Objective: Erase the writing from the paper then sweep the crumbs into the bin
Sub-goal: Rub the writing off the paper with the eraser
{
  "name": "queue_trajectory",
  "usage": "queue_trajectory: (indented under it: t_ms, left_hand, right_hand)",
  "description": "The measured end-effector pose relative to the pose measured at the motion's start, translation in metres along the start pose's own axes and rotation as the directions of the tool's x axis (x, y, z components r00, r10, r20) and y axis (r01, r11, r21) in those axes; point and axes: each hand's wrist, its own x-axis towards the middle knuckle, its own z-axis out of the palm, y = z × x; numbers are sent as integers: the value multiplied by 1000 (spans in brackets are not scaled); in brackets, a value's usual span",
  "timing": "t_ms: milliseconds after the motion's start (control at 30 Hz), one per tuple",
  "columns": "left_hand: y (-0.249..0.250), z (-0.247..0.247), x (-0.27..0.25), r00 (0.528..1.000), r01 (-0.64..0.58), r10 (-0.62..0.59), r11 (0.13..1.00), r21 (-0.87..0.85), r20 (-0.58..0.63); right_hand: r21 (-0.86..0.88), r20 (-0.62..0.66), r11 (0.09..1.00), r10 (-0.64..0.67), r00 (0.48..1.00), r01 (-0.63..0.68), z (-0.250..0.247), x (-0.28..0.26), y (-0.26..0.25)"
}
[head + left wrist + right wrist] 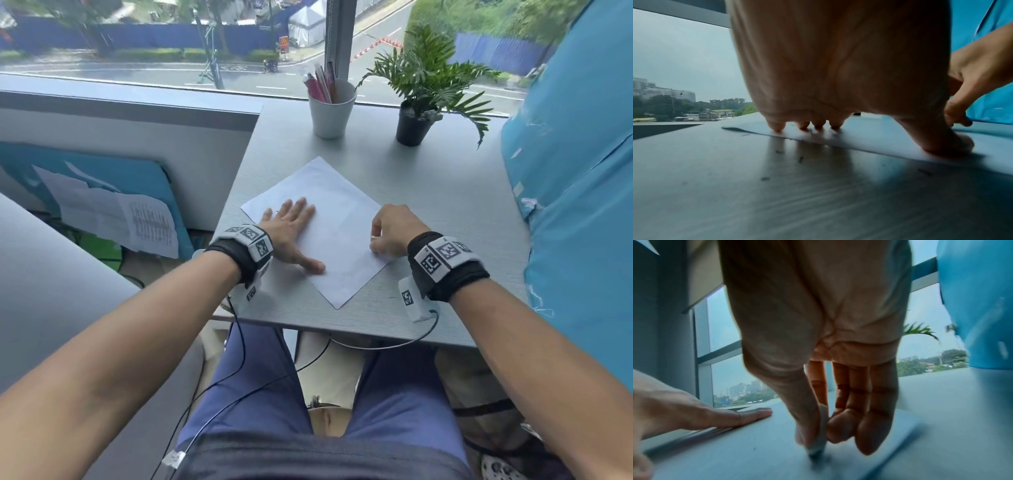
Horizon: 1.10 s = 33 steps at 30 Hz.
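Left hand (291, 229) flat, fingers straight, pressing white paper sheet (329, 212) lying diamond-wise on grey matte bench (445, 205); right hand (394, 229) pinches small white eraser (821, 441), tip on paper's near-right edge

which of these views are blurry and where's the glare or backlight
Head view: sharp, lit evenly by the window, edges bent by the wide lens. Left wrist view: left hand backlit, sheen streaking the table. Right wrist view: motion blur around the eraser and paper.
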Motion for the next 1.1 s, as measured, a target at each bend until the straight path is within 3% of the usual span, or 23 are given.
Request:
queue_trajectory:
  t_ms: [167,333,500,667,800,900,967,1100]
  left_hand:
    - [-3,6,3,1000,23,-24,999,-33,-9]
    - [3,2,4,1000,18,-18,1000,-24,-8]
    - [2,2,5,1000,19,-19,1000,-20,12]
    - [1,3,7,1000,26,-26,999,-21,17]
    - [2,2,7,999,22,-21,999,-26,28]
    - [1,3,8,1000,24,-24,999,-33,13]
    - [0,4,7,999,30,-30,999,-30,15]
    - [1,4,10,1000,16,-16,999,-33,18]
  right_hand:
    - [142,-75,971,-181,981,190,3,21,-53]
    - [155,-186,978,-112,976,142,4,49,-64]
    - [127,-19,951,-283,959,283,23,34,-72]
    - [179,-118,966,-166,979,185,7,58,-62]
    - [118,68,938,-334,940,325,21,34,-75]
    - [208,-37,961,-179,983,182,0,61,-53]
    - [212,-115,966,-129,985,151,-3,65,-50]
    - [143,17,940,-316,949,310,22,29,-66]
